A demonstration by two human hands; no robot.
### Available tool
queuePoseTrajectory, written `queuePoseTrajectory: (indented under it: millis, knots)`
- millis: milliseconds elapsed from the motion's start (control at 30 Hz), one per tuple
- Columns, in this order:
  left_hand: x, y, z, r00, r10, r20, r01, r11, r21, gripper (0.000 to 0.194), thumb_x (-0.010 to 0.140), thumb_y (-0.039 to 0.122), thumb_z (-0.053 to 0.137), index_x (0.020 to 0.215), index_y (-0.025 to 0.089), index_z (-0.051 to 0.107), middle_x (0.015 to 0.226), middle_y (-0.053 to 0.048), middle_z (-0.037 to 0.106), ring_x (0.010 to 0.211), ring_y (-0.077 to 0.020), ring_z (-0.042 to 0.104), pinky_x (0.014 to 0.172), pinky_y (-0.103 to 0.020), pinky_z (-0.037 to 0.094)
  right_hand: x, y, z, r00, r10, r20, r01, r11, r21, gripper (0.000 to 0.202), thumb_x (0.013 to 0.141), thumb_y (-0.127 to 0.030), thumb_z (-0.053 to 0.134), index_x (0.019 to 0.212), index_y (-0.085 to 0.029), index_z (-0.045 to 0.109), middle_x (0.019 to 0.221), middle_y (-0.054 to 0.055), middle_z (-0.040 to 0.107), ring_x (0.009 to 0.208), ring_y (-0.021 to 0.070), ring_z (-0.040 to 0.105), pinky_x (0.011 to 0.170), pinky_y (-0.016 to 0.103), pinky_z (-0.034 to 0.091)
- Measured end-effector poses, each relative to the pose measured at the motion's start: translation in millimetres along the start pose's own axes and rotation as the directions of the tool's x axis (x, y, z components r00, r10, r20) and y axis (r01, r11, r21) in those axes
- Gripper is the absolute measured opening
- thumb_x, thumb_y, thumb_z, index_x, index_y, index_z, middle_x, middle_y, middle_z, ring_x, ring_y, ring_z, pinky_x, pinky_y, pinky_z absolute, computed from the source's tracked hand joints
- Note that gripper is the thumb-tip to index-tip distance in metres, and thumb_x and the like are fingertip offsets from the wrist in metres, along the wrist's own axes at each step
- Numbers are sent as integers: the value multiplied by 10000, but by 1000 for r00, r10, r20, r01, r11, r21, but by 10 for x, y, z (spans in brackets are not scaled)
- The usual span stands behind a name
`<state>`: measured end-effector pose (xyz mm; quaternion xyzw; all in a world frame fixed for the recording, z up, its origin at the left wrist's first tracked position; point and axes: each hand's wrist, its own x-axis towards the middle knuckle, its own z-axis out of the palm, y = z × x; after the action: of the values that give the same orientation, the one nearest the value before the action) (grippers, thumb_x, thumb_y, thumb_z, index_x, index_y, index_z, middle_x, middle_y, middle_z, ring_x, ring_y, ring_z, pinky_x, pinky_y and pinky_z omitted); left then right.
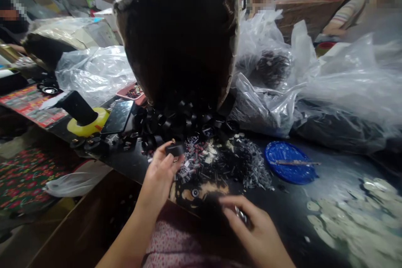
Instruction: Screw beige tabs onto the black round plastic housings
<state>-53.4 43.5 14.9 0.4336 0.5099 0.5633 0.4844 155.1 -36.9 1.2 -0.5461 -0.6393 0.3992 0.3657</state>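
My left hand [160,169] pinches a small black cylindrical part [176,148] with a brass-coloured bit on its top, just above the heaps of loose parts. Lower right, my right hand [254,226] is curled around a shiny metal object [241,215] that lies partly hidden in the palm; its kind is unclear. Between the hands, a small round part [195,192] sits on a worn patch of the table. Small grey pieces [256,165] and short silvery and reddish pieces [190,161] lie heaped beyond it. Several black rings [188,121] spill toward them.
A large dark-mouthed container [179,42] stands tipped behind the rings. To the right are plastic bags [266,104], a blue lid [285,171] with a thin stick on it, and pale flat pieces [354,217]. A phone [117,117] and yellow tape roll [75,127] are left. Other people sit beyond.
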Motion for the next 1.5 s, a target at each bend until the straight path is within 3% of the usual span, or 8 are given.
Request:
queuePoseTrajectory:
  millis: [100, 267, 467, 633, 800, 1133, 1333, 1500]
  knots:
    - [-351, -13, 172, 944, -251, 215, 279, 954, -110, 273, 870, 462, 490, 921, 259, 665, 1004, -95, 717, 936, -302, 705, 809, -496, 594, 166, -204, -30, 1000, -8, 21, 8, 1000, -7, 417, 830, -319, 619, 1234, -236, 560, 962, 27, 705, 815, 177, 655, 758, 279, 512]
    - [-633, -168, 253, 860, -414, 299, 475, 864, -168, 267, 822, 445, 627, 1065, 345, 676, 1051, -20, 711, 903, -223, 706, 817, -369, 600, 309, -254, -45, 997, 73, 26, -69, 988, -138, 119, 830, -199, 558, 920, -209, 636, 852, 5, 694, 776, 170, 616, 697, 265, 455]
    - [-591, -207, 31, 859, -453, 239, 471, 882, -20, 270, 742, 404, 727, 968, 260, 697, 1048, -54, 715, 975, -266, 676, 759, -333, 601, 355, -224, -1, 965, 144, 218, -100, 975, -201, 129, 862, -284, 596, 948, -224, 671, 897, 6, 710, 801, 176, 621, 704, 271, 428]
    - [-479, -178, -96, 907, -422, -20, 393, 860, -326, 229, 866, 339, 613, 1084, 271, 596, 1020, -3, 713, 936, -195, 694, 858, -332, 556, 710, -308, 186, 982, -50, 181, 130, 876, -465, 195, 924, -259, 540, 1086, -241, 647, 993, 34, 708, 906, 212, 634, 821, 362, 378]
    - [-264, -197, 25, 901, -434, 21, 399, 806, -437, 223, 859, 255, 625, 1077, 227, 587, 1039, -36, 711, 1014, -195, 666, 902, -336, 529, 1028, -307, 340, 982, -80, 174, 180, 698, -693, 115, 889, -186, 548, 960, -142, 625, 914, 95, 699, 848, 267, 640, 821, 425, 343]
    - [-396, -181, 95, 879, -455, 144, 464, 743, -484, 216, 857, 273, 639, 1069, 273, 596, 1043, -6, 713, 974, -190, 679, 875, -336, 540, 809, -316, 190, 989, -67, 130, 122, 864, -488, 38, 873, -222, 627, 881, -216, 664, 838, -9, 706, 775, 176, 603, 761, 312, 328]
    - [-414, -190, 48, 886, -437, 157, 448, 719, -531, 160, 874, 242, 612, 1034, 248, 619, 1015, -14, 724, 959, -172, 677, 892, -322, 537, 807, -325, 153, 979, -24, 202, 98, 927, -361, 159, 889, -235, 610, 1010, -289, 697, 927, -21, 718, 835, 161, 634, 759, 305, 358]
    - [-388, -214, 71, 910, -415, 26, 358, 750, -556, 201, 878, 235, 604, 1078, 240, 617, 1068, -27, 707, 1027, -188, 655, 923, -347, 526, 1044, -310, 224, 993, -92, 74, 117, 673, -731, 169, 907, -284, 551, 995, -186, 657, 951, 68, 708, 856, 236, 639, 801, 383, 352]
